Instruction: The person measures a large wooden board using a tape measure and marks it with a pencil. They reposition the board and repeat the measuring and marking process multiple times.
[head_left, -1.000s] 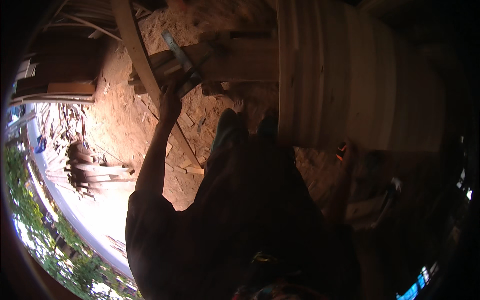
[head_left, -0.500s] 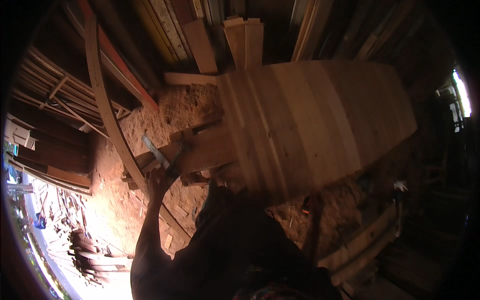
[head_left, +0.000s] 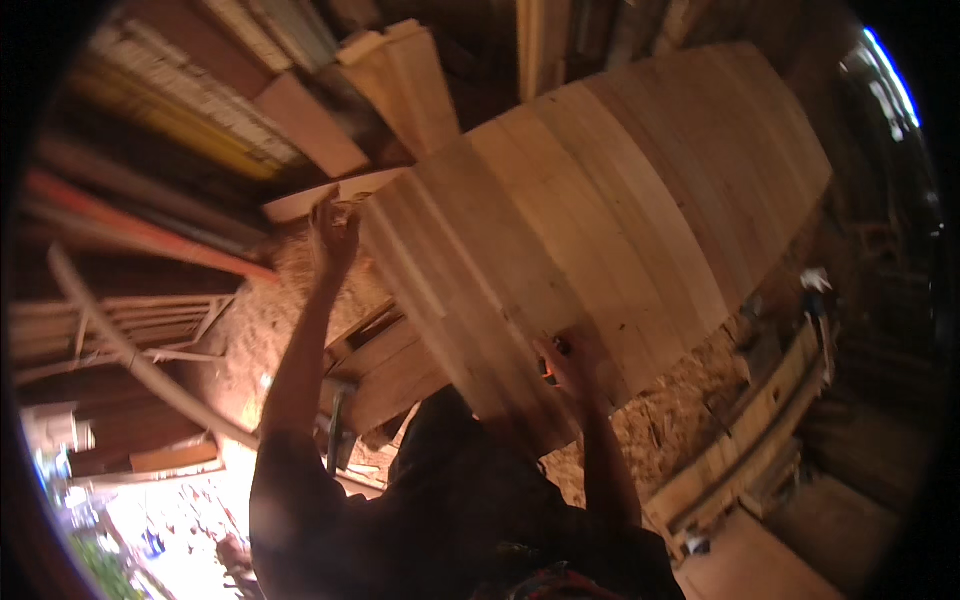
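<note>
A wide wooden panel point(head_left: 640, 190) made of joined light and dark strips lies in front of me, slanting away to the right. My right hand point(head_left: 580, 375) is over its near part, closed around a small black and orange tool point(head_left: 549, 370) whose exact kind I cannot make out. At the panel's left end my left hand point(head_left: 336, 235) is raised beside the corner, fingers apart, with nothing visible in it. Under that end sits a wooden support point(head_left: 385, 375). Close to my left forearm stands a metal tool with a T-shaped top point(head_left: 338, 425).
Boards point(head_left: 400, 85) lean along the far side. A curved wooden strip point(head_left: 140, 365) and a slatted frame point(head_left: 130, 325) are at the left. Wood shavings point(head_left: 660, 425) cover the ground. Long timbers point(head_left: 740, 440) with a clamp point(head_left: 818, 300) lie at the right.
My left hand has gone from the metal tool beside the support to the panel's far left corner. My right hand has come up over the panel with the black and orange tool. The view has turned.
</note>
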